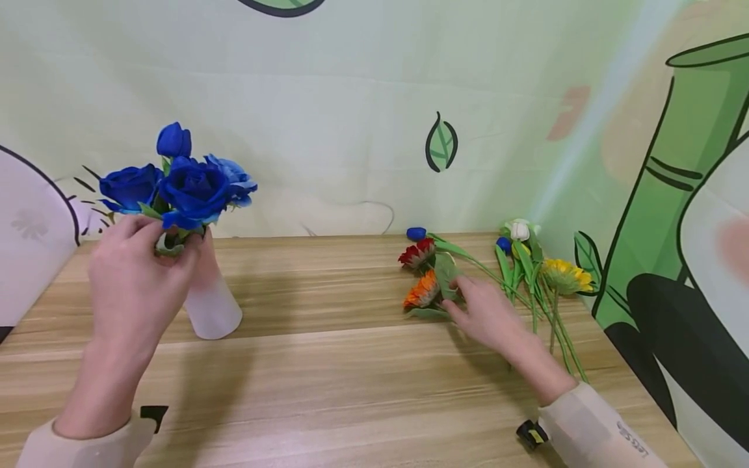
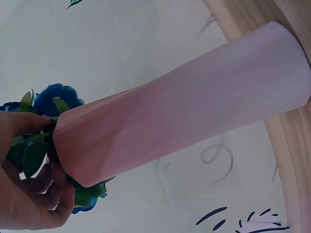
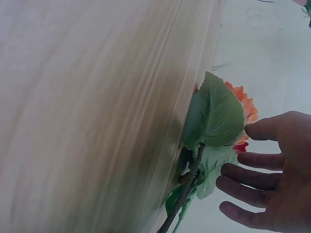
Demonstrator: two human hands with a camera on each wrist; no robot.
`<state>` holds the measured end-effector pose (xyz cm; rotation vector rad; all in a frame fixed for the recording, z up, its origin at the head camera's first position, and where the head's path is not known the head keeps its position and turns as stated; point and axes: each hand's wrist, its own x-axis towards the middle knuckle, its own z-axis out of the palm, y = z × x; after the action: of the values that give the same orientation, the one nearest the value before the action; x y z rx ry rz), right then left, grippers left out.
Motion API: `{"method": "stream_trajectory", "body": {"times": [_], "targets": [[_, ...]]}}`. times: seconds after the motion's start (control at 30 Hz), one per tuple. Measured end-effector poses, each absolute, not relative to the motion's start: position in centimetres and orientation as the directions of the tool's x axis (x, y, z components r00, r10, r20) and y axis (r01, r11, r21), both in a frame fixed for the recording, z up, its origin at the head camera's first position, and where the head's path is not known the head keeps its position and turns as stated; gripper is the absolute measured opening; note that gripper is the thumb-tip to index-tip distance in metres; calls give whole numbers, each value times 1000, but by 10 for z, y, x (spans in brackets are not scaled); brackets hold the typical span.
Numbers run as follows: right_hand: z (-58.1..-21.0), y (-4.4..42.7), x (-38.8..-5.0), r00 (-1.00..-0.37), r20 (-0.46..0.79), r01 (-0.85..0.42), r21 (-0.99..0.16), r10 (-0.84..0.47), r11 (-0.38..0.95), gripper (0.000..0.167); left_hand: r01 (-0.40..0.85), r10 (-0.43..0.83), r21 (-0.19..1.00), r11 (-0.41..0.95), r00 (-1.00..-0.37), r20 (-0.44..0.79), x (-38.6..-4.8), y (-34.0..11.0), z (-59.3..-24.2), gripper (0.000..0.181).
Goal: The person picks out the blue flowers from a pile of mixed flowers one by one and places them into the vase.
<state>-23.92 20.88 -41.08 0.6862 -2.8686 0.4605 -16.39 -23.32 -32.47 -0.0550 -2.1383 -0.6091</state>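
Observation:
Blue roses and a blue bud (image 1: 193,188) stand in a pink-to-white vase (image 1: 215,305) on the left. My left hand (image 1: 137,273) has its fingers curled round the stems and leaves at the vase's mouth; the left wrist view shows the thumb and fingers beside the rim of the vase (image 2: 180,107). On the right, my right hand (image 1: 488,315) is at the leaves of an orange flower (image 1: 422,290), beside a dark red one (image 1: 418,253). In the right wrist view its fingers (image 3: 245,182) are spread next to a green leaf (image 3: 214,114), holding nothing.
A loose blue bud (image 1: 416,233) lies at the table's back edge. Farther right lie a yellow flower (image 1: 566,276), a white one (image 1: 519,229), another blue bud (image 1: 503,244) and green stems. A printed cloth (image 1: 351,130) hangs behind the wooden table (image 1: 328,377).

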Motion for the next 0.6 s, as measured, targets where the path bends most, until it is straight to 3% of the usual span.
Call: {"method": "stream_trajectory", "body": {"times": [0.33, 0.6], "targets": [[-411, 208, -240, -891, 199, -450, -263, -408, 853, 33, 320, -124, 346, 882, -551, 825, -169, -233, -322, 21], [-411, 209, -239, -892, 200, -447, -269, -404, 853, 31, 297, -84, 299, 907, -568, 818, -171, -238, -327, 19]]}}
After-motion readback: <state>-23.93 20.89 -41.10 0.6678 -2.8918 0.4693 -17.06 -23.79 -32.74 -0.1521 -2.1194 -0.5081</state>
